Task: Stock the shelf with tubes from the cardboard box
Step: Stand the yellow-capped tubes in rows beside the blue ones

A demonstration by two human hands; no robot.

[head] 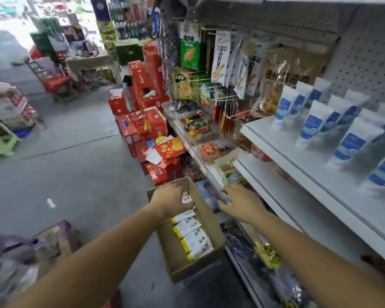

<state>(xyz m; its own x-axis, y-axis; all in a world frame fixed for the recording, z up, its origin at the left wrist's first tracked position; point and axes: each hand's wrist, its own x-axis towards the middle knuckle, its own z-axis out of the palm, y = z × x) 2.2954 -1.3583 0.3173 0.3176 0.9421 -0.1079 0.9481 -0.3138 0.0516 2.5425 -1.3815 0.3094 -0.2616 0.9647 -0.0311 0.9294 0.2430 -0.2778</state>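
Tubes (190, 238), white with yellow ends, lie side by side along the right wall of the cardboard box (175, 252), low in the aisle beside the shelving. Left hand (171, 200) is inside the box's far end, fingers curled round one tube (185, 199); its white end shows at the knuckles. Right hand (240, 202) is loose, fingers spread, holding nothing, just beside the box's right rim and slightly blurred. Higher and farther, the white shelf (298, 158) carries blue-and-white standing tubes (318, 122) in rows, with bare space at the front. Step in hand, as judged: pick-up. Next move calls for lifting the tube clear of the box and standing it upright in a gap on the shelf.
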